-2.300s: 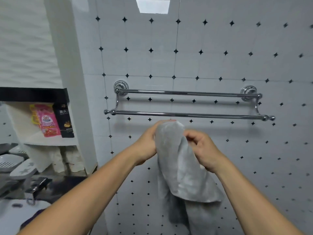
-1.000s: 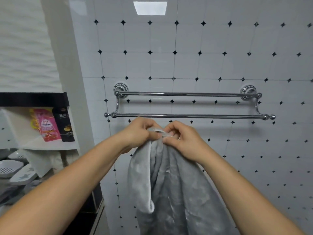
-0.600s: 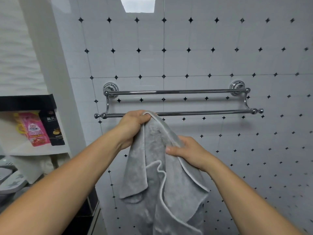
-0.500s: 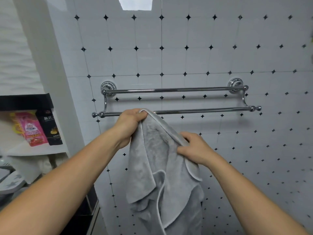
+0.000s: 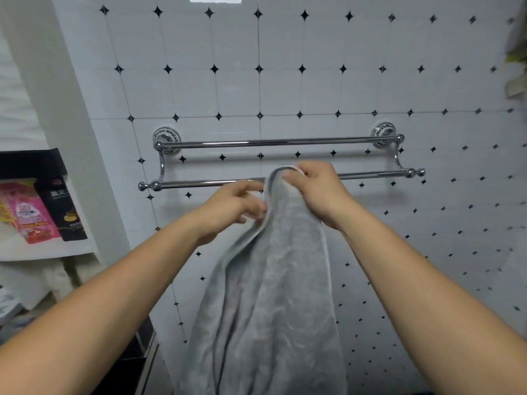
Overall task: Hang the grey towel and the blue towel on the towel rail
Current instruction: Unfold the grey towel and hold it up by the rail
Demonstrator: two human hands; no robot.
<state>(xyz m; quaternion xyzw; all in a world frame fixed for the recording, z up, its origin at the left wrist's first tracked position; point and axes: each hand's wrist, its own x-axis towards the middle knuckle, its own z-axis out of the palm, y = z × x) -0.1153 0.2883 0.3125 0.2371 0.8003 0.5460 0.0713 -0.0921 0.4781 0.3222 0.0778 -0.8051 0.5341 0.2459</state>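
The grey towel (image 5: 273,295) hangs long and bunched from my hands, in front of the chrome double towel rail (image 5: 216,143) on the tiled wall. My right hand (image 5: 319,189) pinches the towel's top corner right at the front bar of the rail. Just left of it and a little lower, my left hand (image 5: 231,208) touches the towel's white-trimmed left edge with loosely curled fingers; whether it grips is unclear. The towel is not over either bar. No blue towel is in view.
A white pillar (image 5: 71,138) stands left of the rail. Further left, a shelf (image 5: 42,252) carries a pink packet (image 5: 27,215) and a black packet (image 5: 64,209). A greenish object (image 5: 517,52) shows at the right edge.
My right hand has climbed from the towel's middle to its top corner at the front bar. My left hand has let the top go and slid down to the left edge.
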